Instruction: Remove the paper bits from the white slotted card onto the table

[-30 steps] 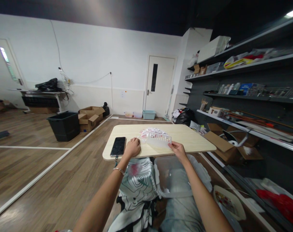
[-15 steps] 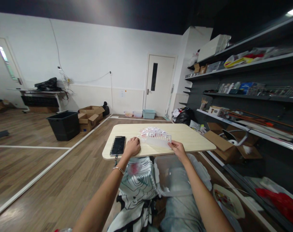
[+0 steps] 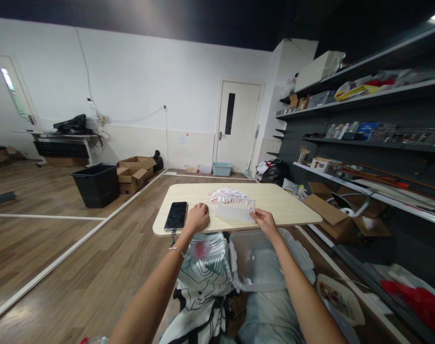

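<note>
My right hand (image 3: pixel 265 220) pinches the right end of a translucent white plastic piece with a row of slots (image 3: pixel 235 210), tilted up above the table. Behind it lies a pile of small white and reddish scraps (image 3: pixel 226 193), partly hidden by the piece. Palm down on the pale wooden table (image 3: pixel 282 205), my left hand (image 3: pixel 198 216) rests near the front edge with its fingers loosely bent, and nothing shows in it. Just left of that hand is a black phone (image 3: pixel 176 216) with a strap hanging over the edge.
A clear plastic bin (image 3: pixel 253 277) sits at my lap below the table, beside a black-and-white patterned cloth (image 3: pixel 206 272). To the right stand an open cardboard box (image 3: pixel 334 220), a pale tub (image 3: pixel 341 298) and loaded shelves (image 3: pixel 368 141). A black bin (image 3: pixel 97 188) stands left.
The slotted plastic piece and my right hand have shifted very slightly. My left hand stays in place on the table.
</note>
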The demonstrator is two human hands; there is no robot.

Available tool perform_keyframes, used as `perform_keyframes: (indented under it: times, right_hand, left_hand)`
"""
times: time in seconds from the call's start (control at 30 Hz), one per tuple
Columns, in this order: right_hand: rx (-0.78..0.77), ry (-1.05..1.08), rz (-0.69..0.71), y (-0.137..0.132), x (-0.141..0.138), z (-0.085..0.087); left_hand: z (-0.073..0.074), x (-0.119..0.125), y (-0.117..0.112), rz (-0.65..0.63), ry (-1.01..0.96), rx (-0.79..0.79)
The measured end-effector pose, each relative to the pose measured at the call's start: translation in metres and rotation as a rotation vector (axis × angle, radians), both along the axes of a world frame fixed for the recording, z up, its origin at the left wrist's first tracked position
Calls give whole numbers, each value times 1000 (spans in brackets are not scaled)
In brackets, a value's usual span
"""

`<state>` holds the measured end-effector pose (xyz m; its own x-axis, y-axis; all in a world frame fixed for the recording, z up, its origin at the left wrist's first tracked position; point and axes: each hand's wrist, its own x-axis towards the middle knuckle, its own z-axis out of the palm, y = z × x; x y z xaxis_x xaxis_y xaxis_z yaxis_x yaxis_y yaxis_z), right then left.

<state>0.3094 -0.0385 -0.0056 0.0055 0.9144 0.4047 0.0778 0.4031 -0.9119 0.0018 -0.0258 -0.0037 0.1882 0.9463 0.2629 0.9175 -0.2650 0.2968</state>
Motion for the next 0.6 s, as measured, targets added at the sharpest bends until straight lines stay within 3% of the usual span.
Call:
perform_keyframes:
  times: [0.6]
  right_hand:
    - [-6, 68, -16, 1, 0, -2]
  left_hand:
    - [-1, 1, 0, 3, 32, 16]
